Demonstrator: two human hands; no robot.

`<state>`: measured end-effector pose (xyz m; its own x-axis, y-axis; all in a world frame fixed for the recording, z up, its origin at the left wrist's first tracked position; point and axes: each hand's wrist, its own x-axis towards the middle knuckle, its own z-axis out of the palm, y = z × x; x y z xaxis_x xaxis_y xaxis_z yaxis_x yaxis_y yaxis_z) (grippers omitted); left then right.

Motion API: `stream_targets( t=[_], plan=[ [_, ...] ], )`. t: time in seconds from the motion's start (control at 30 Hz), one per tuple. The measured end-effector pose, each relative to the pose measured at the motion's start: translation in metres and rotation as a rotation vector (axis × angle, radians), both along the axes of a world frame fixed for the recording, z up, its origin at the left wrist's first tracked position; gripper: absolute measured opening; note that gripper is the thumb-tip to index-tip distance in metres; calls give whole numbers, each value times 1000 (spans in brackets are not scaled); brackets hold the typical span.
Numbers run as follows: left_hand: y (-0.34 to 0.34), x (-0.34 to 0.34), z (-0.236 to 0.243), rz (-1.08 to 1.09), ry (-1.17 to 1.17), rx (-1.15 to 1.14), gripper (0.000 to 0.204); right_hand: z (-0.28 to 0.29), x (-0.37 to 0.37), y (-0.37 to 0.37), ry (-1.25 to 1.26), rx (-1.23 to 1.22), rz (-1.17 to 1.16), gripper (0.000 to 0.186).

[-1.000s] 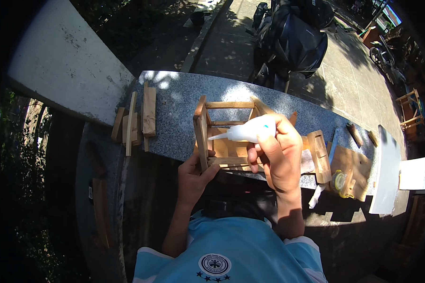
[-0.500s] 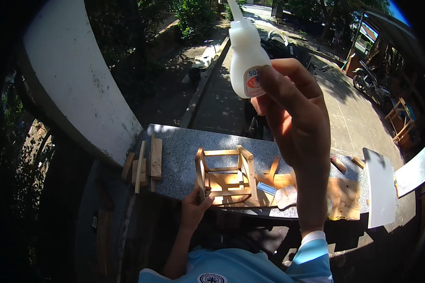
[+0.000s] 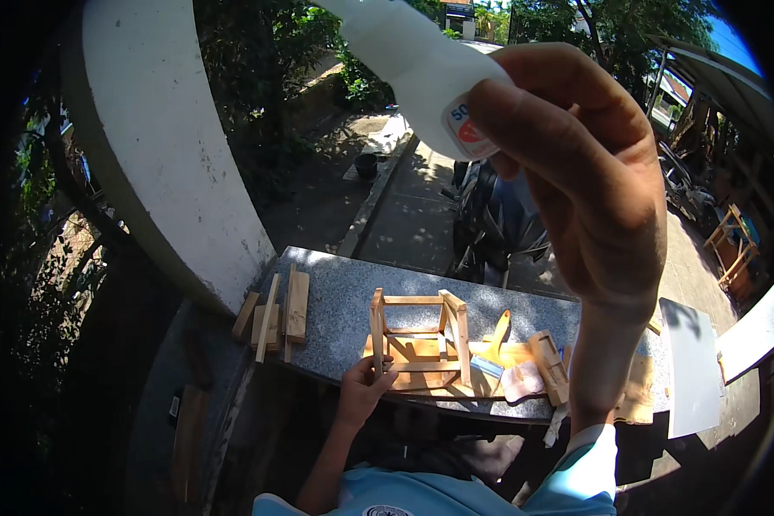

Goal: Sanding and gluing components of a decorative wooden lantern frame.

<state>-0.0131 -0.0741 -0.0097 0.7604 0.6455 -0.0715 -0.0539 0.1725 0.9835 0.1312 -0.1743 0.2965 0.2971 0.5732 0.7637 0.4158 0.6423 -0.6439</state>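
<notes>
Above the speckled bench point(image 3: 340, 297), right fingers point(image 3: 533, 129) pinch a white bottle point(image 3: 417, 82), contents hidden; left fingers point(image 3: 383, 383) grasp a wooden frame point(image 3: 426, 367).

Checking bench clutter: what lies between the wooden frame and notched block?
Head view: a yellow-handled flat brush and a pale pink pad, with wooden board showing around them.

right hand point(image 3: 611, 185): high, fingers point(image 3: 568, 67) pinched | left hand point(image 3: 363, 398): low, gripping, forearm point(image 3: 331, 456) slanted

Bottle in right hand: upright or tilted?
Tilted. The white bottle leans left in the right hand, its neck toward the picture's upper left and its base lower right.
</notes>
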Motion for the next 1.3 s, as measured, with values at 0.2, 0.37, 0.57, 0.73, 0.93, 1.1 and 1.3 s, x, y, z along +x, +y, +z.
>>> stream_targets(
  t=[0.2, 0.37, 0.57, 0.73, 0.93, 1.1, 1.3],
  plan=[
    [-1, 0, 0, 21, -29, -6, 25, -76, 3, -4, 175, -238, 25, 21],
    [1, -1, 1, -2, 32, 12, 25, -193, 2, -3, 415, -618, -98, 16],
    [0, 1, 3, 5, -15, -19, 27, -247, -14, 5, 324, -552, -161, 19],
    [0, 0, 2, 4, 17, -17, 27, -242, -13, 15, 259, -500, -120, 21],
    [1, -1, 1, -12, -28, -51, 23, -240, -9, 22, 120, -552, -106, 22],
    [2, -1, 1, -24, -26, -52, 21, -243, -12, 25, 66, -546, -162, 21],
    [2, -1, 0, -23, -23, -44, 22, -244, -14, 26, 68, -501, -152, 20]
  ],
)
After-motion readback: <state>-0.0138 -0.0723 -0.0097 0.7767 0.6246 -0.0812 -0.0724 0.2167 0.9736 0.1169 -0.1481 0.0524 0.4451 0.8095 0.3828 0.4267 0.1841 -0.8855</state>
